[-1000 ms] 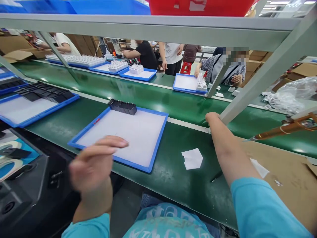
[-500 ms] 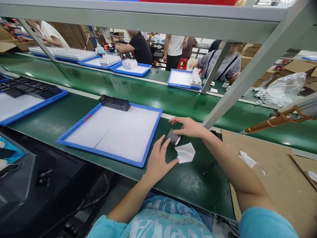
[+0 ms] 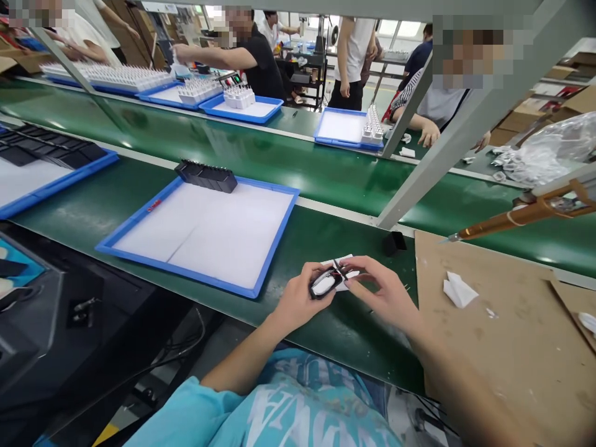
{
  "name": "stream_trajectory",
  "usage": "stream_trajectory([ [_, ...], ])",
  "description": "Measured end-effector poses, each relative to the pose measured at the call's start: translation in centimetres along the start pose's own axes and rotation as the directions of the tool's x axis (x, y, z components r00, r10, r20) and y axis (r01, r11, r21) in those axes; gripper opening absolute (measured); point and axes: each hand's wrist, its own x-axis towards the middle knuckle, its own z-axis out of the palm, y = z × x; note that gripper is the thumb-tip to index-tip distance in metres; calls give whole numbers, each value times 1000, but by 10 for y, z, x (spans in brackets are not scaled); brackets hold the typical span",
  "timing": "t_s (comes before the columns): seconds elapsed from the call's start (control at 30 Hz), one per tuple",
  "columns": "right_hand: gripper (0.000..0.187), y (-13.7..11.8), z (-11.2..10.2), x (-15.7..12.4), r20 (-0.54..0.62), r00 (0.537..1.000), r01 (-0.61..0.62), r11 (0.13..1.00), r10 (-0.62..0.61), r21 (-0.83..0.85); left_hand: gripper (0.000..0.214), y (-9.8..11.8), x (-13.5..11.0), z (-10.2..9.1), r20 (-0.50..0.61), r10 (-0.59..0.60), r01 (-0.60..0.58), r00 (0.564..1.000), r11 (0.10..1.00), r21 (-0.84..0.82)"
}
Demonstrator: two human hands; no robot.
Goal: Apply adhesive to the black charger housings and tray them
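My left hand is closed around a small black casing with a white piece inside it. Fine red wire shows at its right end. The fingers of my right hand pinch a thin black part at that same end, against the casing. Behind both hands lies a white wipe, partly covered by them. Farther right, a small open black box stands on the green bench.
A blue-rimmed tray with a row of black boxes lies to the left. On the right are brown cardboard, a crumpled wipe and a brown pen-like tool. A metal post rises behind. Co-workers sit across the green belt.
Both hands have come together and now hold the black casing, with its white inside facing up. My right hand has drawn back toward me from the far side. The view has tilted up.
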Motion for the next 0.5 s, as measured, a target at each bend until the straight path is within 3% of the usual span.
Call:
stream_trajectory([
  [0.17,33,13,8,-21,-117,993,-22,1000,22,-3,29,3,1,4,128,188,-196,974,979,55],
  [0.23,31,15,9,-24,-117,990,-69,997,72,28,30,2,-1,7,136,195,-195,971,981,-15],
  [0.37,21,15,9,-26,-113,989,-96,995,94,-7,45,1,-4,12,34,151,-143,988,974,-175],
  [0.5,30,9,1,-33,-74,995,-74,987,64,-141,40,0,-3,10,93,215,-210,972,976,-53],
])
